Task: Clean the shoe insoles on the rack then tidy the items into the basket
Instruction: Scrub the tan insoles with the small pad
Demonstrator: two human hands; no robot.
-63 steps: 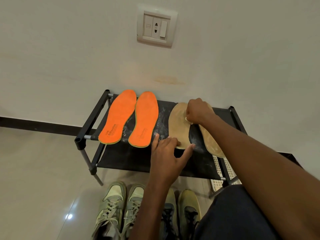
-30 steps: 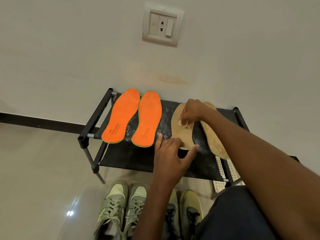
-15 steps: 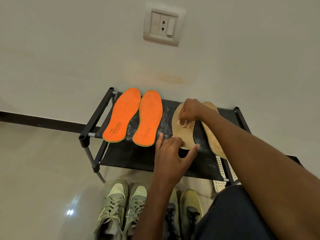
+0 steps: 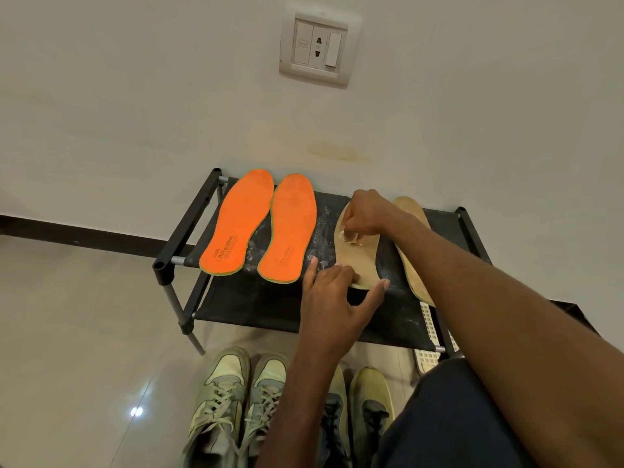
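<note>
**Wiping the tan insole on the shoe rack**

Since the earliest frame, our right hand point(image 4: 366, 214) has slid a little down the left tan insole point(image 4: 359, 261), from its toe end toward the ball of the foot, and a small pale wad point(image 4: 349, 236) now shows under its fingers. Our left hand has hardly shifted. We judge the wiping of this insole is under way, with strokes working down its length.

Our right hand is curled, pinching the pale wad, likely a cloth or cotton, against the insole. Our left hand point(image 4: 332, 295) lies spread at the insole's heel near the front edge of the rack point(image 4: 256, 302), fingers straight and pressing it flat, thumb reaching out to the right.

Four insoles lie on the rack's top shelf. Two orange insoles point(image 4: 260, 228) sit side by side toward the left edge. The second tan insole point(image 4: 417, 265) lies toward the right edge, partly under our right forearm. White powdery marks dust the black shelf between the pairs.

A white lattice basket point(image 4: 429, 332) peeks out below the rack's front right corner. Sneakers point(image 4: 236, 396) stand on the floor in front. Nothing appears to be in the basket yet, though most of it is hidden, so tidying remains.
</note>
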